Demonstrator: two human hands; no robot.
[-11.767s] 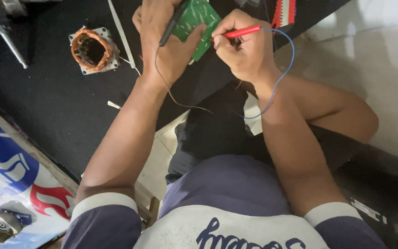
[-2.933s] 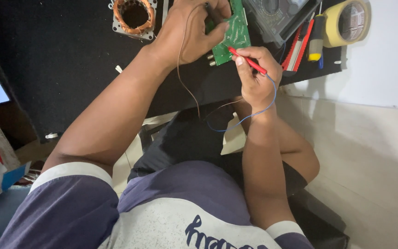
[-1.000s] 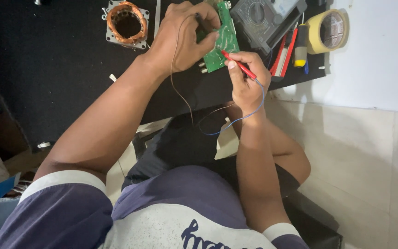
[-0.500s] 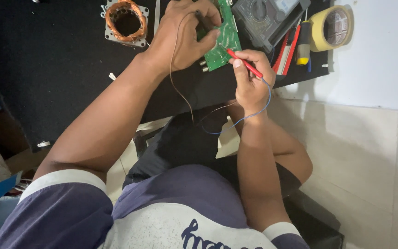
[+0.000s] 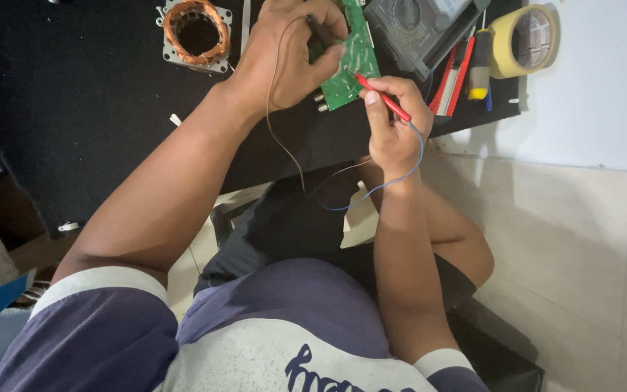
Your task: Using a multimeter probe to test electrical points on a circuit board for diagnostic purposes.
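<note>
Green circuit board (image 5: 355,62) in left hand (image 5: 288,54) fingers, red probe (image 5: 380,96) pinched by right hand (image 5: 395,127)

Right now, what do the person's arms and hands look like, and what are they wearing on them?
Both arms are bare from above the elbow down, and neither the left hand nor the right hand wears a glove, ring or watch that shows. Each upper arm ends in a short sleeve: the left sleeve and the right sleeve are dark blue-purple with a white cuff band.
</note>
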